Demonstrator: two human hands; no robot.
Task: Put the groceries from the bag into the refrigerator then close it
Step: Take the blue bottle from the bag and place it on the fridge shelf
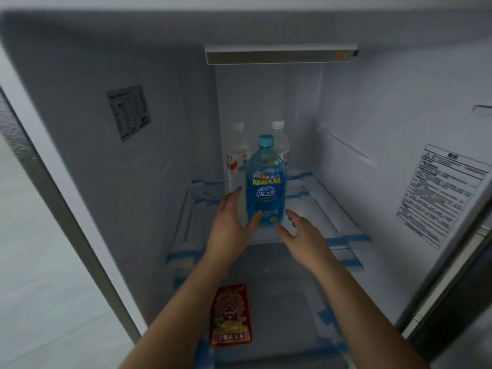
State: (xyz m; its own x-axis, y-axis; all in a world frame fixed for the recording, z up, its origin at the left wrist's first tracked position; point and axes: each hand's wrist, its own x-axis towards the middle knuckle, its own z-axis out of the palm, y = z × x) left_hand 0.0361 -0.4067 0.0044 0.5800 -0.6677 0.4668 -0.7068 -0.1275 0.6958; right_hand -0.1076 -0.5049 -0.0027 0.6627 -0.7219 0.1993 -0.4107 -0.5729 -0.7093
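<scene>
On the shelf (pixel 314 209), blue bottle (pixel 266 182) stands upright, cap up, between 2 open hands.

The one camera sits on my head, close in, looking forward and down into the open refrigerator (pixel 266 27), shelf (pixel 314 209) mid-frame

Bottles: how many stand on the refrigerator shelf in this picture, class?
3. The blue bottle stands in front between both hands; two clear bottles, left and right, stand behind it. Others might be hidden behind them.
</scene>
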